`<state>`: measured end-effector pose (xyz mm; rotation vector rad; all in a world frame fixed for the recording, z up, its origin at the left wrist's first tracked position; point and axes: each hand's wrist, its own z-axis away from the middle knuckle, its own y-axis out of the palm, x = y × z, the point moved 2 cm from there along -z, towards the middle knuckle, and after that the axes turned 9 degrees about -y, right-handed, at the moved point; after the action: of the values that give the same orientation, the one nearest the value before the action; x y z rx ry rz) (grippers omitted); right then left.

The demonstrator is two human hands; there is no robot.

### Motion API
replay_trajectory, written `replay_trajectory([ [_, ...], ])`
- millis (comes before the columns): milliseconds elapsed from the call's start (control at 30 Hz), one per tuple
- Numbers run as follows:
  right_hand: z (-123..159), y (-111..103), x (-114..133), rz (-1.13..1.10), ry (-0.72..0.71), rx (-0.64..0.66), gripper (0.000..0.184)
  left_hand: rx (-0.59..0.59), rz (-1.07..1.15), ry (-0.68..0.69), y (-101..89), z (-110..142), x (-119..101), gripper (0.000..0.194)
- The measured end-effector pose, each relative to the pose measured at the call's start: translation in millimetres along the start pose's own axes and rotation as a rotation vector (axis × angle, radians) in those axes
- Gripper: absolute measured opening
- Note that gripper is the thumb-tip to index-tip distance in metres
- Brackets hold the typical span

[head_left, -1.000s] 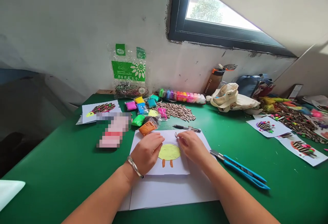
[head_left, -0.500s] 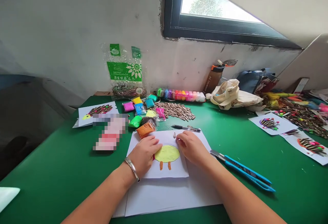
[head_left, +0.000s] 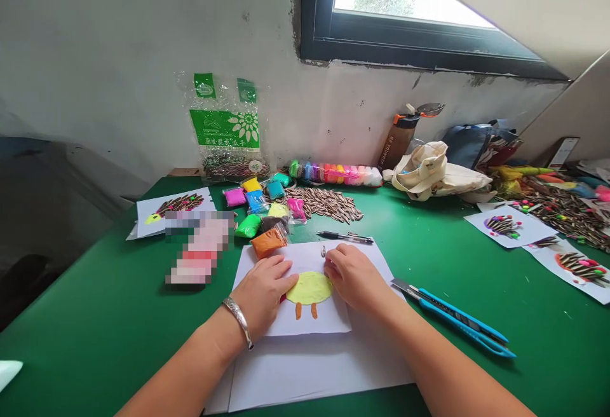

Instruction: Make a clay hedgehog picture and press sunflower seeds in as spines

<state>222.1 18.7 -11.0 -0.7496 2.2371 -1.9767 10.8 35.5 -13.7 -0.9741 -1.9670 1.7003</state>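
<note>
A flat yellow clay oval [head_left: 309, 288] with two brown clay legs [head_left: 298, 311] lies on a white paper sheet [head_left: 324, 326]. My left hand [head_left: 264, 291] rests on the sheet with its fingers stretched, its thumb at the oval's left edge. A bit of dark red shows under that thumb. At the oval's upper right edge, my right hand [head_left: 355, 275] has its fingers curled and pressed together; whatever they hold is hidden. One sunflower seed [head_left: 323, 252] lies on the paper just beyond those fingertips.
Clay packets [head_left: 268, 241], a heap of sunflower seeds [head_left: 328, 204] and a black pen [head_left: 344, 237] lie beyond the paper. To the right is a blue utility knife [head_left: 457, 320]. Finished-looking seed pictures [head_left: 505, 227] lie farther right. A seed bag [head_left: 227, 131] leans on the wall.
My right hand's fingertips have shifted slightly left and down, closer to the yellow oval's edge. My left hand stays on the sheet. The camera view has shifted a little.
</note>
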Motion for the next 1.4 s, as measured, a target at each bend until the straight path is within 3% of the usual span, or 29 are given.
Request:
replay_trajectory([
  [300,-0.7,2.8,-2.6,0.001,0.006,0.025,0.018,-0.009,0.118,-0.025,-2.0,1.1,3.8,0.043],
  [667,-0.6,-0.3,-0.7,0.005,0.013,0.047,0.018,0.029,0.045,0.019,-5.8,-1.1,-0.4,0.031],
  [900,-0.5,-3.1,-1.1,-0.003,0.013,0.04,0.018,0.075,0.091,0.003,-7.8,0.5,3.7,0.04],
  [1400,3.9,-4.9,-2.6,-0.074,0.012,0.031,0.02,0.115,0.074,-0.014,-15.7,-2.3,0.4,0.036],
])
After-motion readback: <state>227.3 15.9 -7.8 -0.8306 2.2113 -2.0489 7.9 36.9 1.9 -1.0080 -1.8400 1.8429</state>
